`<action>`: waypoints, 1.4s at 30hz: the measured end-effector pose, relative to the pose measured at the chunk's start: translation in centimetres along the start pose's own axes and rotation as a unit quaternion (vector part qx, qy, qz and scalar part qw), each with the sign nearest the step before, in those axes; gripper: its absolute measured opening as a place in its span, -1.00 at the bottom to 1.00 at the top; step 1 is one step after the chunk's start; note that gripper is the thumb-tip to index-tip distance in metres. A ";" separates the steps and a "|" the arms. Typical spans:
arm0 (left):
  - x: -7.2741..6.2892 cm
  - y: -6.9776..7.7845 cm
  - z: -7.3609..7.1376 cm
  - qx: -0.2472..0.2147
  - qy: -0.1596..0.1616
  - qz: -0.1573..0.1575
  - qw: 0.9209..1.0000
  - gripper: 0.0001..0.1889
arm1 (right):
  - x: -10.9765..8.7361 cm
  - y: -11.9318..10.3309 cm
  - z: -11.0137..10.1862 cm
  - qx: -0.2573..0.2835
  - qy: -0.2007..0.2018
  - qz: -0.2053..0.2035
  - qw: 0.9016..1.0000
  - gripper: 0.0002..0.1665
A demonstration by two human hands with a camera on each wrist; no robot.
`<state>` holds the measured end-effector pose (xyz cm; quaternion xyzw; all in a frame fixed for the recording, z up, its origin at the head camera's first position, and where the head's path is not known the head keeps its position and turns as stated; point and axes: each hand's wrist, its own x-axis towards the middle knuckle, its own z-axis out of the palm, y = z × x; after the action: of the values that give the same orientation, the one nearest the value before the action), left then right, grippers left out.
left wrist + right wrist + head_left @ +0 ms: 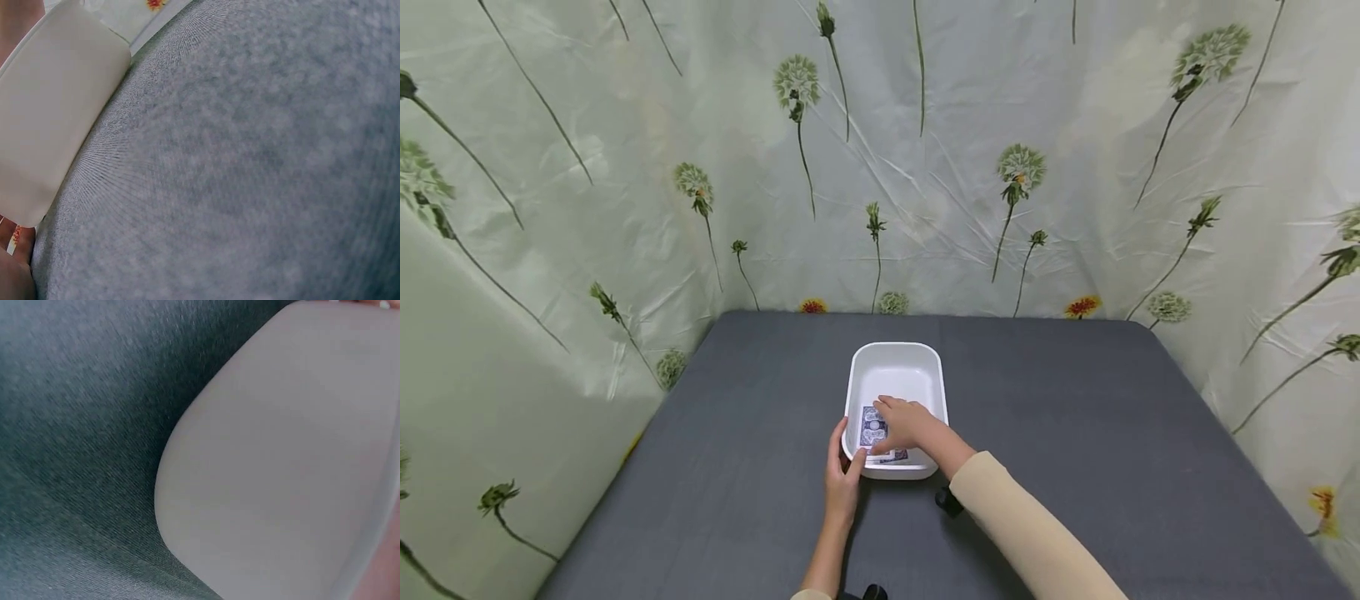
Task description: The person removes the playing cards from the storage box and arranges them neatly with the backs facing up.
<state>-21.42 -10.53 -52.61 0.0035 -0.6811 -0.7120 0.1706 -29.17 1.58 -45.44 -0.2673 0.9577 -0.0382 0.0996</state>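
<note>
A white plastic tub point(897, 471) with rounded corners stands on the dark grey table. Blue-backed playing cards point(870, 427) lie in its near part, one long side along the left wall, another partly hidden near the front. My left hand point(841, 479) grips the tub's near left corner, thumb over the rim and fingers along the outer wall. My right hand point(906, 423) reaches in over the right rim, its fingers spread above the cards, thumb near their front edge and fingertips near their far edge. Both wrist views mostly show the tub's outer wall point(56, 112).
The grey table point(1075, 417) extends around the tub on all sides. Behind and beside it hangs a pale curtain point(940, 192) printed with dandelions. A small black object point(949, 502) shows at my right wrist, and another point(875, 592) at the bottom edge.
</note>
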 end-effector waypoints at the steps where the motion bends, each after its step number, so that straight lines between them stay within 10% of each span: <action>1: 0.0 -0.4 -0.1 0.001 0.001 0.000 1.000 -0.43 | 0.2 -0.1 0.1 -0.002 -0.010 0.001 1.000 0.01; 10: -0.3 -1.1 0.1 0.002 -0.007 0.008 1.000 -0.42 | 1.3 -0.1 1.2 -0.009 -0.063 0.020 0.998 0.02; 42: -0.2 -1.2 0.0 0.016 0.004 0.027 1.000 -0.44 | 2.8 -0.3 0.7 -0.032 -0.030 -0.010 0.999 -0.28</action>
<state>-21.54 -10.43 -53.78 -0.0088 -0.6917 -0.6960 0.1924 -31.22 -0.13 -46.59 -0.2813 0.9522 -0.0005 0.1193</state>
